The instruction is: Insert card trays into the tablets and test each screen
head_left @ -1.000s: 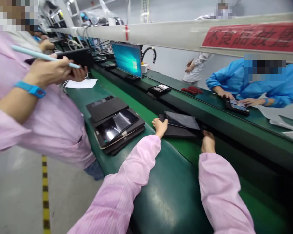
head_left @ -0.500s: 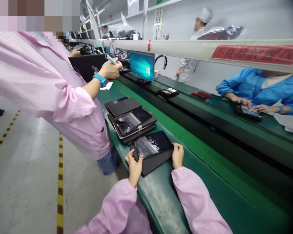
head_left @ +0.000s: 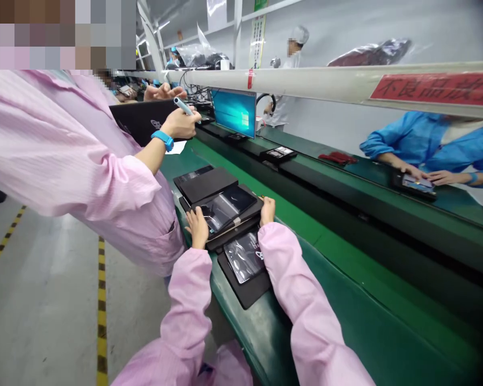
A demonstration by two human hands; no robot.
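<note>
A stack of flat black trays (head_left: 245, 219) lies on the green bench, with a film-covered tablet (head_left: 227, 208) on top. My left hand (head_left: 198, 228) grips the left side of the top tray, its thumb by the tablet. At the tray's right corner, my right hand (head_left: 268, 210) is closed on the edge; a tiny yellowish bit shows by its fingertips. Nearer to me, a second tablet (head_left: 241, 258) with a white logo and loose clear film rests on another black tray (head_left: 249, 294). My right sleeve covers part of it.
On the left, a co-worker in pink (head_left: 116, 177) holds a pen (head_left: 184, 106) and a dark panel (head_left: 134, 118). A lit monitor (head_left: 234, 113) stands beyond the bench. Across the line, a person in blue (head_left: 414, 145) handles a device. A white rail (head_left: 314, 84) crosses above.
Both my hands have moved from the nearer tray and tablet to the stack farther away. The nearer tablet now sits turned on its tray. The co-worker's other hand has come into view.
</note>
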